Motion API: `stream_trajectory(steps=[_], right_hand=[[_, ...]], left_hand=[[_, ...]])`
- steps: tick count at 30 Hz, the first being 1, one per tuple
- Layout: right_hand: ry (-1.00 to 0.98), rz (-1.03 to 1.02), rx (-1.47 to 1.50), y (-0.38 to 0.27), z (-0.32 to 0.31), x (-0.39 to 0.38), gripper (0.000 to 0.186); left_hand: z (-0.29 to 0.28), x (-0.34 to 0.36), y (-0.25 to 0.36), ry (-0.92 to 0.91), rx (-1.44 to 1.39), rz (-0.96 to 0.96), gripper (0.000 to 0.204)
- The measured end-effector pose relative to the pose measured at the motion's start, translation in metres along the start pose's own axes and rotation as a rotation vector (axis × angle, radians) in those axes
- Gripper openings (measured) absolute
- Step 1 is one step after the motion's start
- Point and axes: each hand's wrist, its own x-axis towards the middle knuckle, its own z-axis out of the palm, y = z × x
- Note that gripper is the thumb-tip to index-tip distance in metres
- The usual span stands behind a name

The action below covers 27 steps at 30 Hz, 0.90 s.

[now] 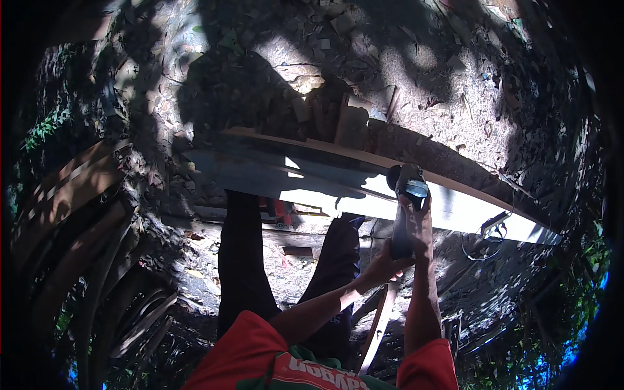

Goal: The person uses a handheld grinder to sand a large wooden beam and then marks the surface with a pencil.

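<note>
A long pale wooden plank [325, 170] lies across in front of me, its left half in shadow and its right half in sun. On its near edge rests a dark handheld power tool [407, 188] with a round head. My right hand [419, 218] grips the tool's body just behind the head. My left hand [387, 263] holds the rear end of the tool's handle. Both of my forearms reach up from the lower edge, over my dark trousers.
A second power tool with a cable [494, 226] lies on the plank to the right. Wood scraps and sawdust cover the ground [416, 71] beyond. Curved boards [71, 195] are stacked at left. A thin wooden strip [377, 325] leans near my legs.
</note>
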Motion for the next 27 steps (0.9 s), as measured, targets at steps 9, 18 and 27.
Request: stream_trajectory(steps=[9,18,27], right_hand=[[-0.172,0.011,-0.218,-0.077,0.135,-0.01,0.081],[-0.217,-0.106,-0.23,-0.095,0.226,0.005,0.076],[-0.301,-0.042,-0.283,-0.137,0.284,0.0,0.085]], left_hand=[[-0.104,-0.064,0.047,0.226,-0.181,0.062,0.065],[-0.289,-0.105,0.094,0.745,0.301,0.363,0.07],[-0.473,-0.106,0.127,1.166,0.51,0.516,0.069]])
